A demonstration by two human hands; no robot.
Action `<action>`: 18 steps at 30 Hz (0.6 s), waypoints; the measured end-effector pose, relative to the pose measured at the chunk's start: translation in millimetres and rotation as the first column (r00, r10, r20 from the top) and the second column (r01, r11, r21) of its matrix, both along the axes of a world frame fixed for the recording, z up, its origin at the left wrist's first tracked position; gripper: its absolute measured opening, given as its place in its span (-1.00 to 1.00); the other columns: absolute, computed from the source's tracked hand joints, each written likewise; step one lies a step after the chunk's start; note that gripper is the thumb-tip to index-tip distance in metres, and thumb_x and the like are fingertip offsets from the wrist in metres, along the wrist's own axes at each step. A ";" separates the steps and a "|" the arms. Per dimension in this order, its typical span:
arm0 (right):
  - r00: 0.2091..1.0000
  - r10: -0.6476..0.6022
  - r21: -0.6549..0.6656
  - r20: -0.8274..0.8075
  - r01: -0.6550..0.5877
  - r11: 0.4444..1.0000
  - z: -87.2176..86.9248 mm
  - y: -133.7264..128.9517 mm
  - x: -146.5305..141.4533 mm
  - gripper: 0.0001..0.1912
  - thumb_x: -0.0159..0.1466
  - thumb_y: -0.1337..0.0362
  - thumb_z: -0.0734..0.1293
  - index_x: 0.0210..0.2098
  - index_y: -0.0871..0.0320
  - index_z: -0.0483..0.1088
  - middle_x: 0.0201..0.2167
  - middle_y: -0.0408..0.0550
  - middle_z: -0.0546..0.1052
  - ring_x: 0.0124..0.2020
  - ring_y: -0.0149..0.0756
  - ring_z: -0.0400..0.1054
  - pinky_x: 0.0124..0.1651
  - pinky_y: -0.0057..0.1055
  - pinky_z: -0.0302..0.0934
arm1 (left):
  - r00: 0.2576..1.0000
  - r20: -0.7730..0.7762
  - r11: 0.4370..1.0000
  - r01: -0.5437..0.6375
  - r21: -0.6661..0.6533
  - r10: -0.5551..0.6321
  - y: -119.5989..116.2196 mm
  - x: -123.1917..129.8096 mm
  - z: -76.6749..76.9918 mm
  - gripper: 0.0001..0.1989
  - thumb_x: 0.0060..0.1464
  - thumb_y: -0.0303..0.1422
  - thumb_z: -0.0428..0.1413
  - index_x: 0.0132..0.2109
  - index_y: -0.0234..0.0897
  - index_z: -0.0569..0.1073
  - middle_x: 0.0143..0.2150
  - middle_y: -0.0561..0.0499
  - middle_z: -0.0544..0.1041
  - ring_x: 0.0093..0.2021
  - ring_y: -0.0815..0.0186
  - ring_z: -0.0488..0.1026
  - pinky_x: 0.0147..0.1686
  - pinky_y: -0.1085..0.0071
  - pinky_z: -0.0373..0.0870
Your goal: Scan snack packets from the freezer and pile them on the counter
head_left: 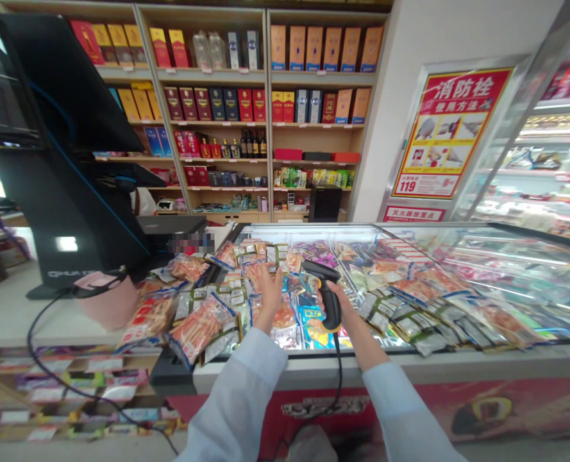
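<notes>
Two bare hands were observed above a glass-topped display case (458, 367). A black handheld scanner (331, 305) was held in the right hand (337, 298); its handle was enclosed by curled fingers, and its head was tilted up and to the left, toward the space beyond the left hand. A black cord (338, 362) was seen hanging from the handle base, below the right hand and between the two forearms.

The left hand (269, 289) was held just beside the scanner, on its left, with fingers partly extended and thumb set apart. A clear snack packet (254, 274) was noted at the fingertips; whether it was gripped, or only touched, could not be determined.

Left of the left hand and nearer the body, a packet of orange sticks (202, 328) was found lying near the case edge, on other packets. Between the forearms, just below the scanner head, a blue-and-yellow packet (313, 324) was recorded. To the right of the right hand, silver-and-olive packets (422, 327) were spread along the front of the case, overlapped in part by reddish-orange packets (417, 289).

Farther left of the left hand, a pink holder (106, 301) was placed on the counter (10, 301), beside a black terminal (80, 186). Well beyond both hands, boxed goods were ranged on wall shelves (267, 115).
</notes>
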State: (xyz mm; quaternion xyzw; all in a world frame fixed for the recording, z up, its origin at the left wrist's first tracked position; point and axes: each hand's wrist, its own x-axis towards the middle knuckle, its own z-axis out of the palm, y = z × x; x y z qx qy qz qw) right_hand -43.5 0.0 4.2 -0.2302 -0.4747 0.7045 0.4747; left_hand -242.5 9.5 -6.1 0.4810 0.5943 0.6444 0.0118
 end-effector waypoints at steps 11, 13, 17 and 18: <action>0.970 -0.125 0.019 -0.210 0.132 0.991 5.3 -7.2 37.1 -0.59 0.05 -0.08 0.40 -0.33 0.12 0.40 -0.64 -0.23 0.37 -0.71 -0.47 0.20 -0.70 -0.55 0.16 | 0.911 -0.318 0.964 0.242 -0.107 -0.264 -19.7 20.3 16.5 -0.89 0.07 -0.42 0.09 -0.21 -0.23 0.35 -0.20 -0.03 0.43 -0.11 0.23 0.41 -0.07 0.28 0.34; 0.966 -0.149 0.023 -0.211 0.157 0.987 6.8 -13.2 59.9 -0.61 0.06 -0.07 0.39 -0.32 0.12 0.39 -0.63 -0.23 0.36 -0.71 -0.46 0.19 -0.72 -0.55 0.13 | 0.909 -0.262 0.937 0.267 -0.227 -0.323 -20.0 40.4 18.2 -0.89 0.02 -0.45 0.12 -0.25 -0.24 0.35 -0.25 0.00 0.44 -0.18 0.25 0.42 -0.13 0.32 0.35; 0.934 -0.263 0.034 -0.242 0.279 0.960 11.6 -24.4 108.4 -0.61 0.06 -0.07 0.38 -0.32 0.11 0.37 -0.63 -0.23 0.33 -0.71 -0.46 0.17 -0.73 -0.55 0.10 | 0.896 -0.090 0.840 0.368 -0.399 -0.435 -6.8 110.4 26.5 -0.85 -0.04 -0.46 0.17 -0.28 -0.27 0.36 -0.31 0.01 0.46 -0.22 0.27 0.44 -0.15 0.35 0.33; 0.921 -0.297 0.037 -0.253 0.316 0.948 13.7 -26.6 120.0 -0.61 0.06 -0.07 0.38 -0.32 0.11 0.37 -0.63 -0.24 0.32 -0.71 -0.47 0.16 -0.73 -0.56 0.09 | 0.880 -0.026 0.811 0.426 -0.402 -0.475 -1.3 132.3 30.5 -0.84 -0.04 -0.45 0.17 -0.25 -0.27 0.37 -0.30 0.00 0.47 -0.22 0.28 0.45 -0.15 0.36 0.33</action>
